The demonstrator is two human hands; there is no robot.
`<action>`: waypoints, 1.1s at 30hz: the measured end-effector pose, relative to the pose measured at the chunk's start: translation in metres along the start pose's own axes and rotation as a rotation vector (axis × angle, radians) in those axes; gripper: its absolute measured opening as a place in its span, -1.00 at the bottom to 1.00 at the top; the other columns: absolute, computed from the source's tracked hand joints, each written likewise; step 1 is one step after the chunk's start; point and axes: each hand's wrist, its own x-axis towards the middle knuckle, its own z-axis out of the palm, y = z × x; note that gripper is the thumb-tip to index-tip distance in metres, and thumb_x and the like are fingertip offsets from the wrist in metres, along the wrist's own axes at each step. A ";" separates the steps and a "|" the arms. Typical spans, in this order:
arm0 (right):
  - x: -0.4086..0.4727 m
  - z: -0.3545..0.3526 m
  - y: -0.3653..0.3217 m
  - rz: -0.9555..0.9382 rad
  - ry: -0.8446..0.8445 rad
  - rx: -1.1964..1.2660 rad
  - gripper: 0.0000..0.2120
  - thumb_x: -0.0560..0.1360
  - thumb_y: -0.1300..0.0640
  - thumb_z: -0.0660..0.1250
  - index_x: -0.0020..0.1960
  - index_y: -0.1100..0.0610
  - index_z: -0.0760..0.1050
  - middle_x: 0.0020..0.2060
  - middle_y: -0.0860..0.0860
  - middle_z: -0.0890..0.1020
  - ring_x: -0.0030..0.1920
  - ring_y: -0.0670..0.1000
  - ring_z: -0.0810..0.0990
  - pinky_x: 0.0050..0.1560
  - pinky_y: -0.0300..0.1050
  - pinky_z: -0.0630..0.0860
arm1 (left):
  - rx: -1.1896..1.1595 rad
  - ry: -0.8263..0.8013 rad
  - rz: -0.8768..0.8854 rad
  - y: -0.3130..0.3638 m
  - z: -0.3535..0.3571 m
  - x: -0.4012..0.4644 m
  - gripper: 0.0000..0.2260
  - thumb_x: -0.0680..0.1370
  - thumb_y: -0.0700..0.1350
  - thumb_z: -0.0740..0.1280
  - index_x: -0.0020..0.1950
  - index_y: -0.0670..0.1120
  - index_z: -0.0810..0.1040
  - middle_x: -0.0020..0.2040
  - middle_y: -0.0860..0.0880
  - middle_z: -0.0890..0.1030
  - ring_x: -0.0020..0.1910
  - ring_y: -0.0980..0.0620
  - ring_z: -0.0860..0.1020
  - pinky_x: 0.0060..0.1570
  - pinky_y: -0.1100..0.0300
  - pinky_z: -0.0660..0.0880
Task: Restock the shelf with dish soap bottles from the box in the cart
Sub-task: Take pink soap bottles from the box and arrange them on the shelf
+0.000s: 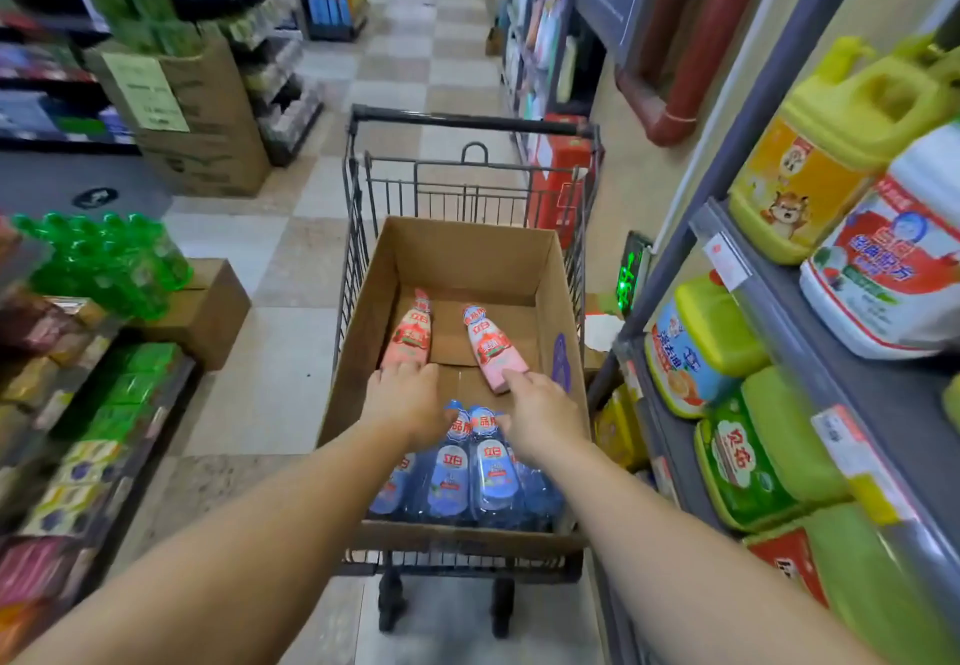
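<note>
- Both hands reach into an open brown cardboard box (470, 269) riding in a dark wire shopping cart (475, 165) parked in a store aisle.
- Left hand (402, 397): its fingers lie over the base of a pink plastic dish soap bottle with a red label (410, 334), which lies flat on the box floor just beyond the knuckles. Whether this grip has closed round the bottle or only rests on it cannot be told.
- That bottle's long axis runs away from the person, cap toward the far wall of the box.
- Between and below the two wrists lies a cluster of blue plastic dish soap bottles (467, 467), caps also pointing away, packed at the near end of the box.
- Right hand (540, 417): forefinger stretched out to the base of a second pink dish soap bottle (488, 345), the other fingers loosely bent; this grip holds nothing.
- The second pink bottle also lies flat, its cap leaning slightly left as it points away.
- To lift cleanly, each hand would probably best wrap the wide lower body and raise it base-first.
- Right of the right hand, a grey metal shelf (769, 301) carries large yellow, white and green detergent jugs (831, 155).
</note>
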 end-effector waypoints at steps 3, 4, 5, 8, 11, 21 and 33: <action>0.026 0.007 0.005 0.007 -0.037 -0.001 -0.47 0.55 -0.03 0.28 0.48 -0.01 0.22 0.39 0.09 0.37 0.37 0.15 0.34 0.32 0.07 0.37 | -0.027 -0.055 0.002 0.001 0.013 0.023 -0.44 0.49 0.26 0.28 0.38 -0.03 0.37 0.35 -0.09 0.44 0.33 -0.12 0.38 0.33 -0.05 0.33; 0.035 0.009 0.006 0.016 -0.048 0.002 -0.47 0.55 -0.03 0.28 0.47 0.00 0.23 0.39 0.09 0.37 0.36 0.15 0.35 0.32 0.08 0.37 | -0.034 -0.074 0.005 0.001 0.018 0.032 -0.43 0.49 0.25 0.28 0.40 -0.03 0.36 0.36 -0.09 0.43 0.34 -0.12 0.38 0.34 -0.05 0.33; 0.043 0.012 0.006 0.028 -0.059 0.003 -0.48 0.55 -0.03 0.28 0.46 0.00 0.24 0.39 0.09 0.38 0.36 0.15 0.35 0.32 0.08 0.37 | -0.043 -0.090 0.005 0.001 0.023 0.041 -0.42 0.50 0.25 0.29 0.41 -0.03 0.36 0.36 -0.10 0.42 0.35 -0.12 0.37 0.34 -0.05 0.33; 0.073 0.022 0.008 0.073 -0.109 0.003 -0.49 0.55 -0.03 0.28 0.46 0.01 0.25 0.38 0.08 0.38 0.36 0.15 0.34 0.31 0.09 0.36 | -0.076 -0.145 0.015 -0.001 0.034 0.072 -0.42 0.51 0.24 0.29 0.42 -0.04 0.34 0.38 -0.09 0.41 0.36 -0.12 0.35 0.34 -0.03 0.31; 0.108 0.032 0.012 0.106 -0.170 0.000 -0.50 0.55 -0.04 0.28 0.45 0.00 0.26 0.36 0.09 0.39 0.36 0.16 0.34 0.30 0.08 0.38 | -0.128 -0.200 0.013 -0.005 0.047 0.106 -0.44 0.52 0.24 0.27 0.41 -0.05 0.35 0.38 -0.11 0.40 0.37 -0.12 0.34 0.35 0.00 0.28; 0.257 0.097 0.034 0.237 -0.218 0.053 -0.46 0.55 -0.01 0.27 0.47 0.07 0.22 0.33 0.16 0.41 0.30 0.22 0.41 0.26 0.03 0.39 | -0.331 -0.452 -0.094 -0.022 0.128 0.227 -0.48 0.52 0.21 0.29 0.37 -0.07 0.40 0.32 -0.13 0.46 0.30 -0.14 0.42 0.28 0.03 0.39; 0.324 0.144 0.057 0.530 -0.371 0.465 -0.28 0.21 0.07 0.64 0.26 0.10 0.38 0.10 0.04 0.58 0.07 0.07 0.58 0.12 0.02 0.54 | -0.562 -0.638 -0.194 -0.034 0.182 0.263 -0.38 0.43 0.02 0.50 0.42 -0.06 0.35 0.31 -0.06 0.51 0.23 -0.06 0.52 0.19 0.09 0.50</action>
